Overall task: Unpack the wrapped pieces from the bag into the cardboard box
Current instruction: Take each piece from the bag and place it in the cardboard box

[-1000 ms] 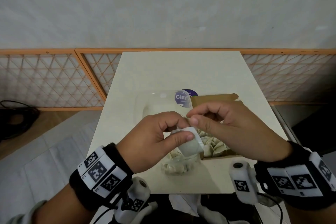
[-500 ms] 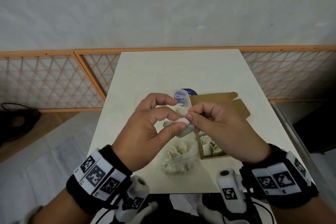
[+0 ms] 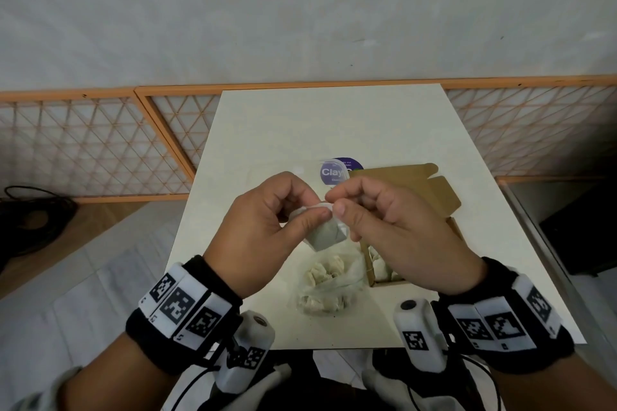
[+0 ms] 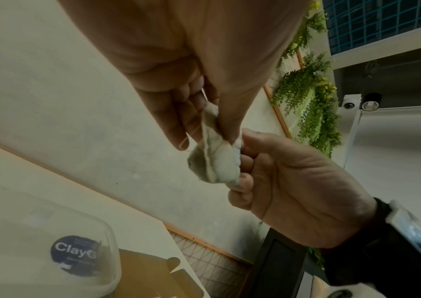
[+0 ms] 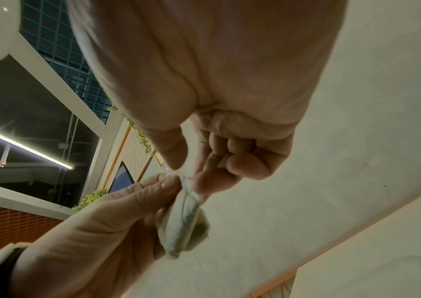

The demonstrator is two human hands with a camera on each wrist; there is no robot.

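far table (image 3: pixel 334 123) bare | near: bag (image 3: pixel 329 287), box (image 3: pixel 414 190), tub (image 3: pixel 283 177)

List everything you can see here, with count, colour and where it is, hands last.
wrapped piece: one, pale grey-white, held in the air between both hands above the table
plastic bag: one, clear, on the table near the front edge, more whitish pieces inside
cardboard box: one, brown, open, on the table right of the bag, pieces inside
plastic container: one, clear with a dark "Clay" label, behind the bag
table: one, cream
lattice panels: orange-framed, along the wall
left hand: pinches the piece
right hand: pinches the piece's top edge
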